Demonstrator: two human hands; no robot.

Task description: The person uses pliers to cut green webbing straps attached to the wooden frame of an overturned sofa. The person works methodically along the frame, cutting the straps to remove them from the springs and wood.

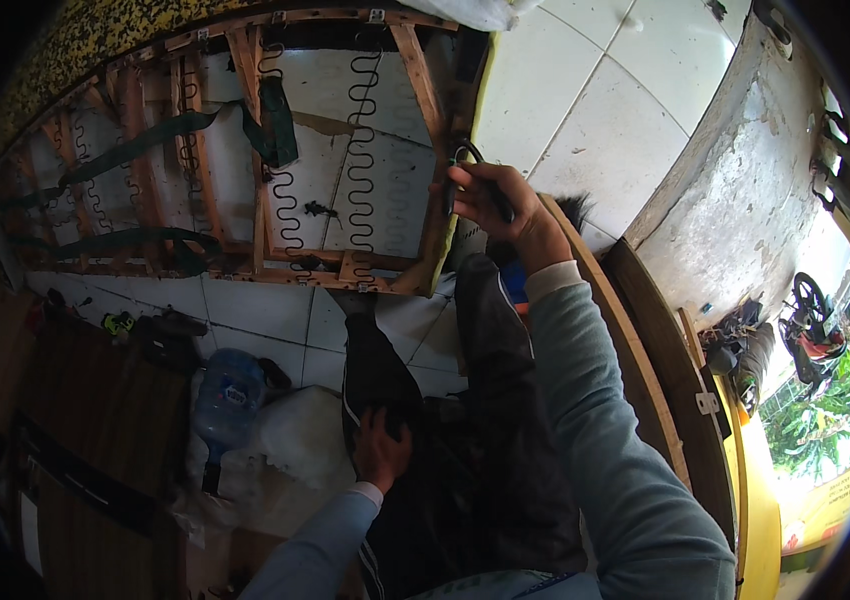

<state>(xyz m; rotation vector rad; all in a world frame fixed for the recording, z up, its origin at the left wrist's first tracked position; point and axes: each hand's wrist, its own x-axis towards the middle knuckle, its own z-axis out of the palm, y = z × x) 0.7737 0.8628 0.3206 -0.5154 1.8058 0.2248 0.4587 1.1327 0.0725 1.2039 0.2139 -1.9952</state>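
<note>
Before me lies an upturned wooden seat frame [412, 60] strung with zigzag metal springs [362, 150] and dark green webbing straps [135, 143]. My right hand [505, 205] is closed around a tool with curved black handles [471, 150], at the frame's right side rail. Its working end is partly hidden, so I cannot tell whether it is pliers or scissors. Lying on my dark-trousered left leg [377, 365] is my left hand [382, 450], fingers spread, holding nothing.
A blue water jug [230, 395] lies on the left beside white stuffing [300, 435]. Curved wooden boards [635, 390] stand close along my right arm. Yellow-and-black speckled fabric [85, 65] borders the frame's far side. White floor tiles [585, 110] extend beyond it.
</note>
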